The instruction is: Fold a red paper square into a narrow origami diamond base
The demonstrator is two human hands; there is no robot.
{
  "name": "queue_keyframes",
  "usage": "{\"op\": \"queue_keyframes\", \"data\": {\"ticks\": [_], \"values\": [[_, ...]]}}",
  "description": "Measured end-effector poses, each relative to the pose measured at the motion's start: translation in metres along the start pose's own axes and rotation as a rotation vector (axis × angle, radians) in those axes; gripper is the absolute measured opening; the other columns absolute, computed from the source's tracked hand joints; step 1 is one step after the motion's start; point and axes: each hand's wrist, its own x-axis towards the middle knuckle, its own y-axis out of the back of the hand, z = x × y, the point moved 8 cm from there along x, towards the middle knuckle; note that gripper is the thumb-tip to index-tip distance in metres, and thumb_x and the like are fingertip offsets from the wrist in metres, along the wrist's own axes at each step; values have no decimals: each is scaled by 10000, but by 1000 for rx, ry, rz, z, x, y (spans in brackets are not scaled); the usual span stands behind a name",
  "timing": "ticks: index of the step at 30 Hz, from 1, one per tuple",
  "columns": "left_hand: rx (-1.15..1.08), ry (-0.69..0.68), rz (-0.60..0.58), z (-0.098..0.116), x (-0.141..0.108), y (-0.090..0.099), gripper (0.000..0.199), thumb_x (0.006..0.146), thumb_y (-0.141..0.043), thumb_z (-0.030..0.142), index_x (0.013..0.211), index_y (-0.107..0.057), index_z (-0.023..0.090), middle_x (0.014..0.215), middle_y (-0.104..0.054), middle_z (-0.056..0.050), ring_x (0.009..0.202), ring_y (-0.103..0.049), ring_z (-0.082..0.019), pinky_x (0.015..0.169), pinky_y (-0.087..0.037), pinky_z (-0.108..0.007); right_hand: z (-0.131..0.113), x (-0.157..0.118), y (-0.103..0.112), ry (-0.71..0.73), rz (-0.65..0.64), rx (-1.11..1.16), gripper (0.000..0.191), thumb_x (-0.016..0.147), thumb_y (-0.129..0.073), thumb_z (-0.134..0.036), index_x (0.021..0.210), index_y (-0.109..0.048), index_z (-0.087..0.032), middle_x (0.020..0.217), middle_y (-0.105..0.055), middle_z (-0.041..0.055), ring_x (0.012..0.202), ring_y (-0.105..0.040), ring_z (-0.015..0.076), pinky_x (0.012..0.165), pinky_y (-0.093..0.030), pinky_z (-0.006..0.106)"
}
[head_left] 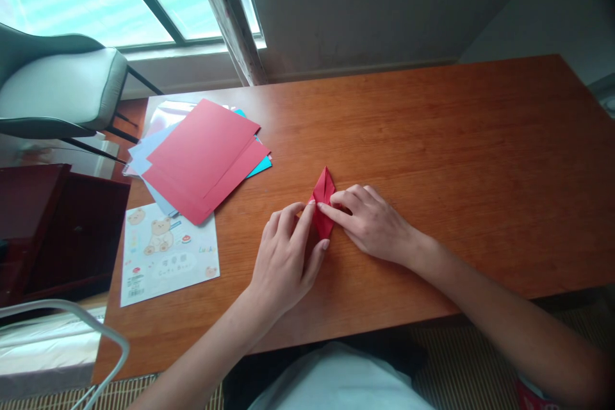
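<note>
A small piece of red paper (325, 187), folded into a narrow diamond with a crease down its middle, lies on the wooden table (432, 141). From the left, my left hand (284, 262) holds it, with the index fingertip on its middle and the thumb by its lower point. My right hand (372, 221) comes in from the right, fingers bent, one fingertip pressing the middle of the fold. The fingertips of both hands nearly meet there and cover part of the paper.
Red sheets (204, 157) lie fanned over blue and pale sheets at the table's left. Nearer me is a white cover sheet (168, 262) with bear drawings. A chair (62, 86) stands beyond the left edge by the window, and a white curved tube (108, 330) is at lower left.
</note>
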Motion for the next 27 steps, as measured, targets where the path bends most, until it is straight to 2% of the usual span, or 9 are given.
{"op": "queue_keyframes", "data": {"ticks": [8, 19, 27], "values": [[19, 46, 20, -3, -3, 1, 553, 984, -516, 327, 1482, -391, 123, 1260, -548, -162, 1096, -504, -279, 985, -443, -462, 0, -1, -1, 6, 9, -3, 417, 991, -492, -159, 1402, -552, -190, 1192, -637, 108, 1024, -511, 263, 853, -436, 417], [64, 26, 27, -2, -1, 0, 558, 967, -523, 327, 1484, -410, 150, 1248, -555, -162, 1076, -513, -292, 938, -463, -464, 2, 2, 0, -20, -29, 28, 422, 978, -490, -155, 1392, -563, -196, 1158, -632, 115, 997, -503, 269, 828, -454, 422], [111, -38, -9, 0, 3, -1, 531, 964, -530, 335, 1452, -462, 137, 1254, -557, -166, 1087, -512, -303, 926, -476, -472, 4, -2, 10, -38, 59, 205, 410, 923, -444, -54, 1314, -562, -84, 1169, -638, 155, 1048, -539, 272, 942, -499, 445]]}}
